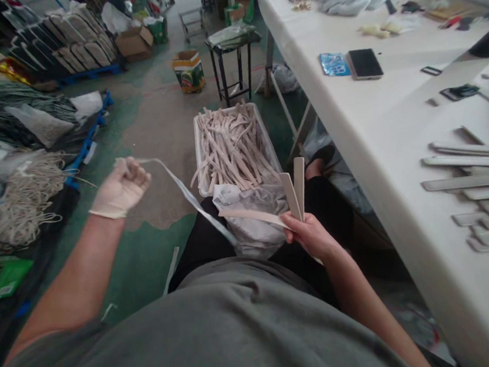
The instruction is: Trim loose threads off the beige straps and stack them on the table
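My left hand (122,187), in a thin whitish glove, is raised out to the left with its fingers curled closed. From it trails a narrow pale tape strip (183,190), curving down toward my lap. My bare right hand (310,234) is closed on several flat beige straps (295,192); two stick up, and another beige strap (252,214) points left. A crumpled whitish plastic bag (255,223) lies on my lap under the straps. Just beyond my knees stands a white basket (273,148) heaped with loose beige straps (234,146).
On my right runs a long white table (356,153) with a phone (365,63), a blue packet (334,64) and several finished straps (478,180). A black stool (238,69) and a carton (188,72) stand ahead. Blue pallets (99,114) with bundled cords lie left.
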`<state>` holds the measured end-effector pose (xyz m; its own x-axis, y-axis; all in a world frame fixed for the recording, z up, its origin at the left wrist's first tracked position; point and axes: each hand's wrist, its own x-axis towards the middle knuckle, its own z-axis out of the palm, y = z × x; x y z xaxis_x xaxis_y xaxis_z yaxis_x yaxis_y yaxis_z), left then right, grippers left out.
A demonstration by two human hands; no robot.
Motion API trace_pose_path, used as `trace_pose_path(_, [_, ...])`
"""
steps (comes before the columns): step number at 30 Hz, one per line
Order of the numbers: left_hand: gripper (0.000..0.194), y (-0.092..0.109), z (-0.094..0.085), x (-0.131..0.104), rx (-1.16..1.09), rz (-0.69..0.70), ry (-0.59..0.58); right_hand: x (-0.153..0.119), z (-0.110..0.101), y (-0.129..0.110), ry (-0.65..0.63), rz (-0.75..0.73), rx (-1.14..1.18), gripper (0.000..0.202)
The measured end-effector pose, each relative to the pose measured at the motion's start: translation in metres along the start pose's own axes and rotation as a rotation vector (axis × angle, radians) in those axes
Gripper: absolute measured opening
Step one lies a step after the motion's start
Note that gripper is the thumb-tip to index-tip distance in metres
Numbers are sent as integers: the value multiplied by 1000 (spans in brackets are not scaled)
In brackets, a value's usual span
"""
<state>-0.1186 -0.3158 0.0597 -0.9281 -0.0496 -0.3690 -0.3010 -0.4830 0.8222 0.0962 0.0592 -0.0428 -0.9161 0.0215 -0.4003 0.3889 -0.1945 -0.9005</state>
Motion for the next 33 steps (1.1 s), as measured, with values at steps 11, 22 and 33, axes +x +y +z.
trace_pose_path(11, [31,-151,-11,-56,-109,-542,279,-24,14,3,-116,104,14,45])
trace_pose_path(22, [18,-189,-8,-77,-64,-672,185,-31,22,-12,-34,144,-186,43])
trace_pose_path(33, [21,-189,-4,-85,-158,-690,145,-14,22,9,5,116,-140,42])
